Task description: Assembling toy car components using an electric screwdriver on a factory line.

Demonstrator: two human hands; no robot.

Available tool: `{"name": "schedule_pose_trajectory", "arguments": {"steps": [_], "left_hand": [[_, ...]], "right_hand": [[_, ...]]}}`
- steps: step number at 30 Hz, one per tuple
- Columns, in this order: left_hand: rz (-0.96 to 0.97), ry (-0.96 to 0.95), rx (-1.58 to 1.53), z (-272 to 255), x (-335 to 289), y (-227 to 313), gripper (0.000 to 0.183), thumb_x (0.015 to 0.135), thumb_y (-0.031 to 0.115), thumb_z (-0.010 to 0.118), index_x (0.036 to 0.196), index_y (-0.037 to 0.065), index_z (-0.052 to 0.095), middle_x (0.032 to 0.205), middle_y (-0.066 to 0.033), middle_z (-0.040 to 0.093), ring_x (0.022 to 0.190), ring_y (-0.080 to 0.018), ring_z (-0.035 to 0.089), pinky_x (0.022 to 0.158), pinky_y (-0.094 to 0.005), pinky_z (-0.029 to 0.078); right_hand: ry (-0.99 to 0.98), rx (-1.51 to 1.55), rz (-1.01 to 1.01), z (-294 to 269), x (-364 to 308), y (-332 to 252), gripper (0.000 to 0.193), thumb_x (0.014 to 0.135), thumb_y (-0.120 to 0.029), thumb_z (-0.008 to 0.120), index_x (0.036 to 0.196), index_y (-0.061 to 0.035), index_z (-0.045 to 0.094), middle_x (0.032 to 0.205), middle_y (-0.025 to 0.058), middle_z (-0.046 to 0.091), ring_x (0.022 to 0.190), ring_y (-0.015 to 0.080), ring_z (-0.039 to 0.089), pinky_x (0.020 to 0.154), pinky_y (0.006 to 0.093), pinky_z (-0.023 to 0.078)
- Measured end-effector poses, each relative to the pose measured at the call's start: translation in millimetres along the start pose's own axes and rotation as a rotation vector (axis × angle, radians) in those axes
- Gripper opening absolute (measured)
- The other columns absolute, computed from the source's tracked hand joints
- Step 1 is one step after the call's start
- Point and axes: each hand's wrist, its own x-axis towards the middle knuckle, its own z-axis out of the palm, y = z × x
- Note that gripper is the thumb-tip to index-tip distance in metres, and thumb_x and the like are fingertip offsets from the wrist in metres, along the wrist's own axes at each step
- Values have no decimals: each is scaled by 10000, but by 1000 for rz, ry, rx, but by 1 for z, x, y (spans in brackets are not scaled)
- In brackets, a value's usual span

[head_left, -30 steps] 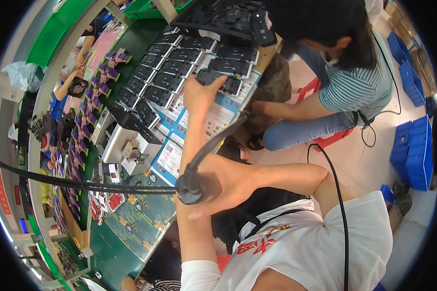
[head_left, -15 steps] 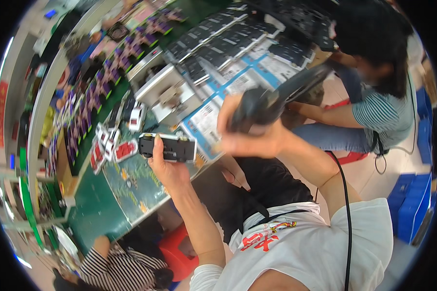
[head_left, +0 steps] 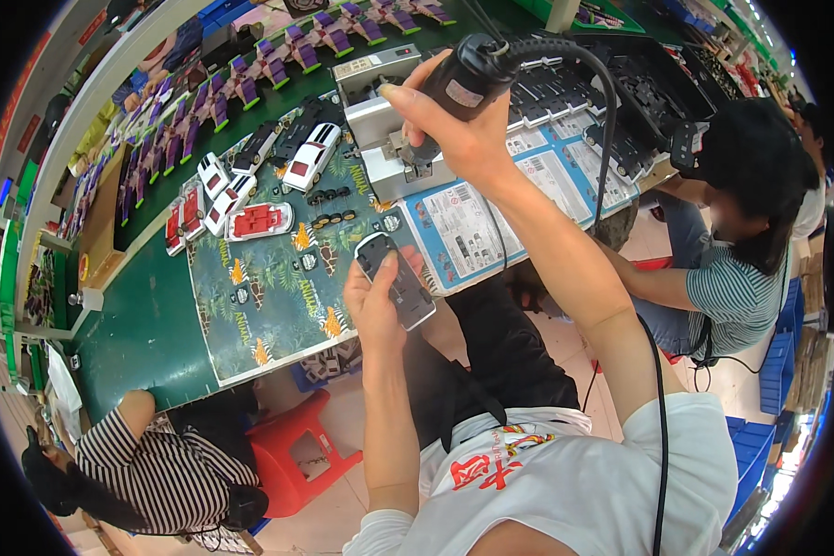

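My left hand [head_left: 372, 310] is closed around a toy car [head_left: 406, 285], turned so its black underside faces up, close to the table's front edge. Fingers of my right hand [head_left: 473, 144] wrap the black body of an electric screwdriver [head_left: 466, 82]. The screwdriver is over a grey metal box, seemingly a screw feeder [head_left: 389, 185]; whether its tip touches the box cannot be made out. White toy cars [head_left: 311, 157] and a red-and-white one [head_left: 259, 221] lie on the patterned mat [head_left: 278, 296], with small black wheels [head_left: 334, 219] nearby.
Black car undersides [head_left: 547, 93] stand in rows on printed blue-and-white sheets [head_left: 463, 222]. Purple-and-green toys [head_left: 296, 46] line the table's far side. The screwdriver's cable [head_left: 612, 120] loops right. A person in stripes [head_left: 737, 246] sits at right, another [head_left: 157, 463] at left beside a red stool [head_left: 287, 482].
The screwdriver in my right hand has moved away from me to the grey box. My left hand has turned the toy car and drawn it nearer. The whole view has shifted.
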Motion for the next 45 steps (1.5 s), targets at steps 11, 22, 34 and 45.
{"name": "schedule_pose_trajectory", "arguments": {"steps": [11,22,34,45], "left_hand": [[-15,30,-3,2,4,-2,184,953,72,615,1117,-7,591,1004,-185,714,816,-246,732,742,-362,621],[-5,10,33,2,7,-5,255,968,67,615,1205,-13,567,1122,-206,695,955,-269,716,873,-387,592],[-49,-13,31,1,6,-1,233,947,74,637,1161,-7,594,1085,-193,710,890,-247,729,808,-368,604],[-66,-48,9,-3,4,1,213,940,45,629,1150,7,615,1047,-132,719,866,-190,724,697,-310,599]], "right_hand": [[-53,-105,231,14,-11,29,204,800,-130,814,775,-31,638,698,-50,581,661,32,511,595,231,420],[34,-40,-42,1,10,7,208,842,-143,802,722,-33,671,553,-16,603,462,44,545,460,204,416],[-20,-139,274,16,22,1,259,800,-187,811,702,-35,625,584,-11,587,493,50,520,468,247,400],[-8,392,258,24,-45,-24,164,850,-77,743,838,-13,594,612,48,589,489,103,563,483,243,465]]}}
